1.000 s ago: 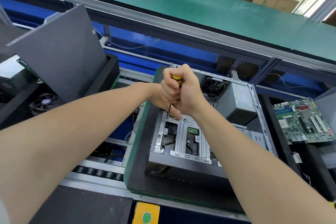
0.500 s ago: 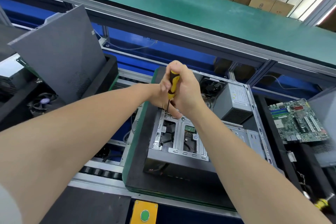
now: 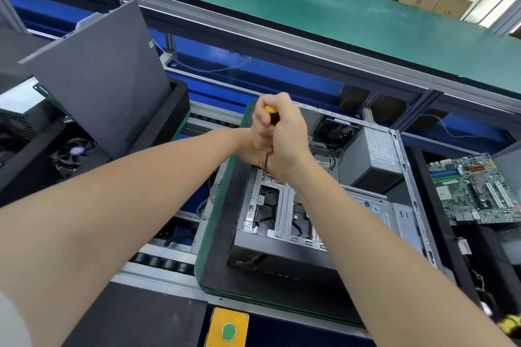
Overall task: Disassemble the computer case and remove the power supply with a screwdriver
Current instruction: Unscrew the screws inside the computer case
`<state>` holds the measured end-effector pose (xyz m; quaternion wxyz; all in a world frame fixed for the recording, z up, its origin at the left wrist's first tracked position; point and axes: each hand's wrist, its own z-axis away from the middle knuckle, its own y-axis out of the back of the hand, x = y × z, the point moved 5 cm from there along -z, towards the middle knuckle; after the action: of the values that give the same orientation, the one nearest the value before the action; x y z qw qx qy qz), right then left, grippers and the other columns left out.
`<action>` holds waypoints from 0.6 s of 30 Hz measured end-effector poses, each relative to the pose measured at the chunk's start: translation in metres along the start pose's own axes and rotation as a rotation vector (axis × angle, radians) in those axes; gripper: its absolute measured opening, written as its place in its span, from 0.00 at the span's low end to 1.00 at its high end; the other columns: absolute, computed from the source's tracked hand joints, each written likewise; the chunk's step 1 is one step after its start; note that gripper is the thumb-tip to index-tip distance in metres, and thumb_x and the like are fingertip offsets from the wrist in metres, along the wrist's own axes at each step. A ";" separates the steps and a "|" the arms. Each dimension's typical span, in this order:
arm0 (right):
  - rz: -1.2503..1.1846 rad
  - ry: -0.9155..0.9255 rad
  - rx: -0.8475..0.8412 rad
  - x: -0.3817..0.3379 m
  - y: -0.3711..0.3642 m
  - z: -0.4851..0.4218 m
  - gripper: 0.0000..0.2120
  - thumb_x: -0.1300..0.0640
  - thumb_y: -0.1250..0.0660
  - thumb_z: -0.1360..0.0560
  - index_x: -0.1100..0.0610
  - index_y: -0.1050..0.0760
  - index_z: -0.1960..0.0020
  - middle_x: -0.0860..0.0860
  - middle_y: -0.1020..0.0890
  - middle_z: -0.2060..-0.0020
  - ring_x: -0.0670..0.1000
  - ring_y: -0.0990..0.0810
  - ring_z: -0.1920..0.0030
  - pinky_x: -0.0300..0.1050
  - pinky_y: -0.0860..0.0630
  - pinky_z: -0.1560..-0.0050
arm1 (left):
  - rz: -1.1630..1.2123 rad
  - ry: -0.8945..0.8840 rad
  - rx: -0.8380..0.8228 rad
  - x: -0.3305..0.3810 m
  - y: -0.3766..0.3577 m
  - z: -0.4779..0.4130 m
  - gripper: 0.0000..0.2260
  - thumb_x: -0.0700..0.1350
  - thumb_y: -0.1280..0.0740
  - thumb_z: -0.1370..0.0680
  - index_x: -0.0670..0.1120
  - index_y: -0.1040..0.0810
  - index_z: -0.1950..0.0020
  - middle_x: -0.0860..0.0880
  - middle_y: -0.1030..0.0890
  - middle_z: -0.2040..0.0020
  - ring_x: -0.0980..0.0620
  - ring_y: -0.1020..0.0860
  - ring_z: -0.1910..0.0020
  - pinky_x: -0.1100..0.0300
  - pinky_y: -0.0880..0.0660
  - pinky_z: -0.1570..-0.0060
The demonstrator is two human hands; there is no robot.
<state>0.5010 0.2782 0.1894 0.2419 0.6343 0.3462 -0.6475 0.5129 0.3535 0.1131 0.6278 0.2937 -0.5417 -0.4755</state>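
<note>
An open computer case (image 3: 282,253) lies on its side on a green-edged black mat (image 3: 217,248). Its grey power supply (image 3: 372,158) sits in the far right corner beside a black fan (image 3: 334,132). A yellow-and-black screwdriver (image 3: 271,118) stands upright, its tip on a screw at the far left corner of the silver drive cage (image 3: 284,205). My right hand (image 3: 287,138) grips the handle. My left hand (image 3: 255,146) is pressed against it from the left, fingers curled near the shaft, mostly hidden behind the right hand.
A grey side panel (image 3: 98,76) leans in a black bin at the left, near a loose cooler fan (image 3: 74,152). A green motherboard (image 3: 476,191) lies at the right. A yellow box with a green button (image 3: 229,331) sits at the near edge. A teal bench (image 3: 282,0) runs behind.
Both hands have stayed on the screwdriver at the same screw. My right hand has shifted its grip a little around the handle. The view has drifted slightly.
</note>
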 end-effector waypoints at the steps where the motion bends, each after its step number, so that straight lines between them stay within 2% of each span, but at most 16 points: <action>1: -0.005 -0.037 -0.115 0.002 -0.002 -0.003 0.14 0.53 0.42 0.26 0.53 0.39 0.70 0.48 0.41 0.76 0.49 0.47 0.74 0.41 0.48 0.73 | 0.051 0.055 0.019 -0.006 -0.002 -0.001 0.08 0.39 0.36 0.17 0.46 0.30 0.55 0.55 0.32 0.62 0.52 0.31 0.60 0.78 0.35 0.63; 2: -0.020 -0.059 -0.220 0.003 -0.003 -0.006 0.15 0.53 0.41 0.26 0.53 0.40 0.69 0.48 0.42 0.76 0.49 0.48 0.75 0.41 0.49 0.74 | 0.093 0.087 0.016 -0.009 -0.002 -0.003 0.12 0.40 0.36 0.17 0.41 0.31 0.61 0.53 0.34 0.65 0.50 0.33 0.63 0.76 0.34 0.65; 3: -0.049 -0.074 -0.311 0.002 -0.003 -0.008 0.16 0.54 0.40 0.26 0.53 0.41 0.69 0.47 0.42 0.77 0.49 0.49 0.76 0.41 0.50 0.74 | 0.124 0.083 0.003 -0.008 -0.003 -0.005 0.18 0.45 0.33 0.18 0.36 0.31 0.63 0.52 0.33 0.68 0.50 0.33 0.65 0.73 0.32 0.64; 4: -0.094 -0.097 -0.383 0.001 -0.001 -0.009 0.16 0.54 0.38 0.27 0.52 0.41 0.70 0.47 0.42 0.77 0.48 0.49 0.77 0.40 0.50 0.74 | 0.146 0.036 -0.014 -0.002 -0.001 -0.004 0.23 0.55 0.30 0.21 0.35 0.26 0.62 0.54 0.29 0.69 0.54 0.31 0.65 0.71 0.30 0.62; 5: -0.146 -0.133 -0.436 0.000 0.003 -0.009 0.16 0.54 0.37 0.29 0.51 0.41 0.71 0.46 0.41 0.78 0.47 0.48 0.77 0.39 0.50 0.75 | 0.157 0.012 -0.020 0.005 0.001 -0.003 0.25 0.63 0.29 0.25 0.40 0.22 0.61 0.58 0.26 0.69 0.59 0.29 0.66 0.70 0.29 0.60; 6: -0.189 -0.167 -0.471 0.000 0.007 -0.010 0.17 0.52 0.35 0.31 0.51 0.41 0.71 0.46 0.40 0.79 0.47 0.48 0.78 0.40 0.52 0.75 | 0.173 0.017 -0.018 0.011 0.004 0.000 0.22 0.69 0.29 0.28 0.50 0.22 0.65 0.62 0.24 0.69 0.63 0.27 0.66 0.72 0.29 0.60; 7: -0.222 -0.189 -0.496 -0.001 0.010 -0.010 0.17 0.51 0.35 0.31 0.51 0.42 0.71 0.46 0.40 0.79 0.47 0.49 0.78 0.40 0.53 0.74 | 0.161 0.016 -0.006 0.016 0.007 0.002 0.20 0.70 0.29 0.30 0.56 0.24 0.68 0.67 0.24 0.68 0.66 0.27 0.65 0.74 0.30 0.61; 8: -0.249 -0.198 -0.510 -0.002 0.012 -0.009 0.17 0.50 0.36 0.31 0.51 0.42 0.71 0.46 0.41 0.79 0.47 0.49 0.78 0.41 0.55 0.74 | 0.165 0.007 0.010 0.019 0.009 0.002 0.19 0.71 0.28 0.30 0.58 0.25 0.69 0.69 0.25 0.67 0.69 0.27 0.64 0.76 0.32 0.62; 10: -0.291 -0.203 -0.507 -0.005 0.013 -0.008 0.16 0.50 0.37 0.29 0.52 0.41 0.70 0.47 0.43 0.78 0.47 0.49 0.78 0.42 0.55 0.74 | 0.182 -0.001 0.021 0.021 0.009 0.002 0.14 0.69 0.27 0.30 0.64 0.24 0.67 0.70 0.25 0.67 0.69 0.27 0.64 0.76 0.32 0.62; 12: -0.291 -0.181 -0.473 -0.008 0.011 -0.007 0.15 0.51 0.41 0.24 0.54 0.38 0.68 0.48 0.45 0.77 0.47 0.49 0.77 0.43 0.52 0.74 | 0.193 0.005 0.001 0.022 0.009 0.001 0.13 0.69 0.26 0.31 0.64 0.23 0.66 0.65 0.23 0.67 0.65 0.25 0.65 0.73 0.30 0.59; 14: -0.241 -0.131 -0.390 -0.008 0.007 -0.004 0.14 0.55 0.46 0.19 0.56 0.35 0.63 0.48 0.42 0.76 0.49 0.46 0.76 0.47 0.49 0.72 | 0.246 0.020 -0.011 0.019 0.007 0.001 0.16 0.72 0.27 0.33 0.61 0.21 0.60 0.61 0.19 0.62 0.62 0.22 0.60 0.63 0.25 0.51; 16: -0.207 -0.086 -0.209 -0.005 0.007 0.000 0.15 0.56 0.45 0.17 0.58 0.31 0.61 0.51 0.35 0.74 0.51 0.38 0.73 0.48 0.40 0.68 | 0.278 0.005 -0.009 0.017 0.004 0.002 0.22 0.77 0.31 0.36 0.61 0.21 0.57 0.59 0.18 0.60 0.60 0.21 0.57 0.60 0.24 0.49; 18: -0.166 -0.016 0.016 -0.004 0.012 0.005 0.16 0.57 0.40 0.18 0.61 0.25 0.62 0.53 0.27 0.71 0.52 0.29 0.69 0.47 0.30 0.63 | 0.268 -0.004 -0.029 0.017 0.003 0.004 0.14 0.75 0.34 0.36 0.69 0.23 0.60 0.64 0.19 0.60 0.63 0.22 0.55 0.64 0.26 0.51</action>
<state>0.5074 0.2665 0.1919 0.1850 0.6002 0.3907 -0.6730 0.5092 0.3399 0.1238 0.6889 0.2084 -0.5705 -0.3957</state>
